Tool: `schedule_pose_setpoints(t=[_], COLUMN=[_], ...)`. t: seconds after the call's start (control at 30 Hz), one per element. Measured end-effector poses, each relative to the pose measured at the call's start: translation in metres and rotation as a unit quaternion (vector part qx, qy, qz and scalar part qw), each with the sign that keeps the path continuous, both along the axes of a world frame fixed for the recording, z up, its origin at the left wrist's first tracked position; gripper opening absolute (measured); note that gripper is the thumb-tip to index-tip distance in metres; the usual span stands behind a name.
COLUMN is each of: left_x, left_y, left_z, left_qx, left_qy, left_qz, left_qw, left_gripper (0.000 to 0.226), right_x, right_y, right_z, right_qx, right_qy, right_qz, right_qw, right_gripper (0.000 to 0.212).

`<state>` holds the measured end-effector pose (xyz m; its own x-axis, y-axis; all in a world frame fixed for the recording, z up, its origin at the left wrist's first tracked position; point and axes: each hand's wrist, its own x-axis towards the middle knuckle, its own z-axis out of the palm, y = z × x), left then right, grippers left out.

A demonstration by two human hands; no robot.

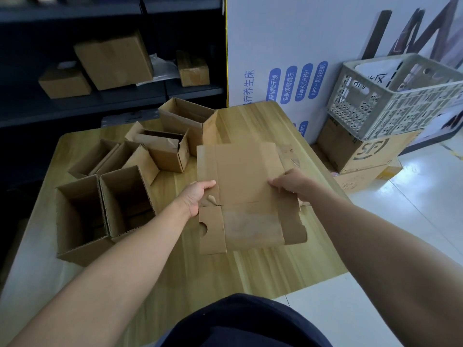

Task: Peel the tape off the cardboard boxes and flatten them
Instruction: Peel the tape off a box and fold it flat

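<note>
Flattened cardboard box (244, 194) held above wooden table (253, 271), left hand (198, 195) pinching its left edge, right hand (292, 184) gripping right edge, open boxes (110, 196) left on table.

Here's the wooden desk (250, 271), and over its middle sits the flattened brown cardboard box (240, 176), left hand (198, 194) on its left edge, right hand (290, 184) on its right. Left of it, a cluster of open brown cardboard boxes (120, 196) stands on the desk, running from near edge to far edge. Behind the desk, the dark metal shelf (112, 101) carries more boxes. Off to the right, a grey perforated plastic crate (390, 101) rests on stacked cartons (355, 156) on the floor.
</note>
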<state>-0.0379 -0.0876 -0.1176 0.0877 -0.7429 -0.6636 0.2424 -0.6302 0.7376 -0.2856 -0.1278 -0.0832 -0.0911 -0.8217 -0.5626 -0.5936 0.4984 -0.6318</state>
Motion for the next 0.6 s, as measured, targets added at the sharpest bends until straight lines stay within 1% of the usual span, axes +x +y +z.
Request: schedule_pose_setpoints(t=[0.03,0.1,0.2,0.27,0.33,0.37,0.4,0.43,0.5,0.6], left_x=[-0.001,-0.005,-0.01,-0.008,-0.006,-0.006,-0.006,-0.006,-0.009,-0.015], left_y=[-0.001,0.0,-0.001,-0.003,-0.005,-0.005,-0.005,-0.005,-0.004,-0.002], left_z=[-0.003,-0.004,-0.001,-0.004,-0.01,-0.013,-0.016,-0.018,-0.024,-0.031], left_qx=[0.002,-0.003,-0.003,-0.008,-0.007,-0.008,-0.008,-0.008,-0.003,-0.007], left_qy=[-0.022,-0.042,-0.009,-0.029,-0.087,-0.118,-0.14,-0.153,-0.157,-0.152], left_qz=[-0.008,-0.018,-0.044,-0.046,-0.033,-0.02,-0.006,0.006,0.003,-0.007], left_qw=[1.0,0.999,0.999,0.998,0.996,0.993,0.99,0.988,0.988,0.988], left_gripper=[0.026,0.032,0.035,0.037,0.041,0.04,0.035,0.031,0.028,0.031], right_x=[-0.002,-0.005,-0.019,-0.035,-0.052,-0.061,-0.069,-0.078,-0.089,-0.091], right_y=[-0.002,-0.007,-0.013,-0.018,-0.017,-0.016,-0.014,-0.013,-0.015,-0.02], right_z=[-0.003,-0.005,-0.004,-0.008,-0.01,-0.01,-0.009,-0.011,-0.02,-0.037], right_qx=[0.005,-0.002,-0.016,-0.021,-0.013,-0.008,-0.015,-0.02,-0.03,-0.049], right_qy=[-0.001,-0.015,0.005,0.041,0.094,0.126,0.176,0.201,0.238,0.289], right_qz=[-0.008,-0.016,-0.025,-0.04,-0.033,-0.038,-0.023,-0.02,0.006,0.009], right_qw=[1.0,1.0,1.0,0.998,0.995,0.991,0.984,0.979,0.971,0.956], right_gripper=[0.039,0.039,0.037,0.037,0.037,0.037,0.038,0.04,0.045,0.038])
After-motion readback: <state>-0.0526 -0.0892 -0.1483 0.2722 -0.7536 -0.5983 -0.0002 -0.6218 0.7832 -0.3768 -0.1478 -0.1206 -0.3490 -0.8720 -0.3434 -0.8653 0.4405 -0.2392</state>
